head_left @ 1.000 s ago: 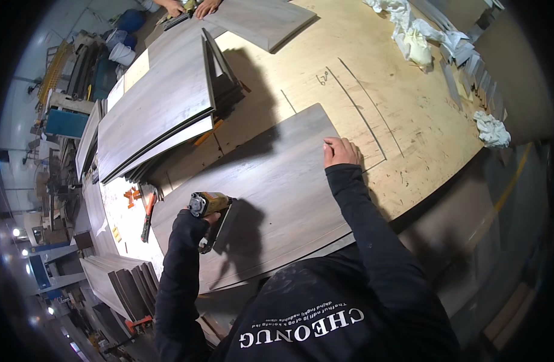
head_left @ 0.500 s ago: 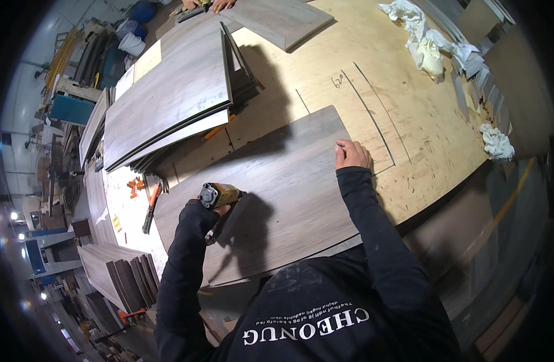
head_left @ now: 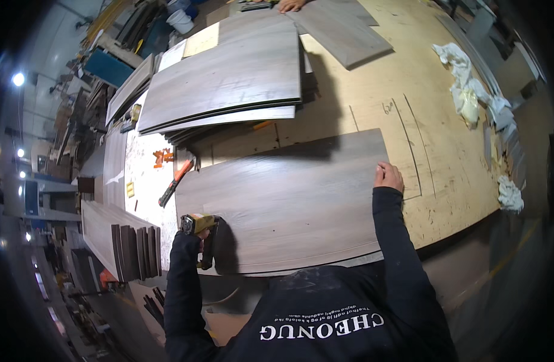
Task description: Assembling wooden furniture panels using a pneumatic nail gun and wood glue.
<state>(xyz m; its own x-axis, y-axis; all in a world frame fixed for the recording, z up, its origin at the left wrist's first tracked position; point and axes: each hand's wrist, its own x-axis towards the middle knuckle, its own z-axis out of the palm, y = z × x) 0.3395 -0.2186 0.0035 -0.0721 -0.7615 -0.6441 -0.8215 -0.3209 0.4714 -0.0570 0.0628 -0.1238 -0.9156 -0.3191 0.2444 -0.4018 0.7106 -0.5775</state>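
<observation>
A wide grey wood-grain panel (head_left: 289,199) lies flat on the worktable before me. My left hand (head_left: 202,236) is closed round the handle of a yellow-and-black nail gun (head_left: 202,222), held at the panel's left end near its front corner. The tool hides most of those fingers, and its shadow falls on the panel. At the panel's right edge rests my right hand (head_left: 390,177), its fingers bent together over the edge. Just past the panel's far left corner is a hammer (head_left: 177,183) with an orange-and-black handle.
Stacked grey panels (head_left: 228,72) stand beyond my panel. Orange plastic pieces (head_left: 163,158) and a second yellow tool (head_left: 131,118) lie at the left. Upright boards (head_left: 123,241) stand nearer. Crumpled white wrapping (head_left: 464,78) lies far right. Another person's hand (head_left: 291,5) touches a far panel.
My left hand has carried the nail gun leftward and nearer along the panel, to its left end. My right hand stays at the right edge. The whole view has shifted.
</observation>
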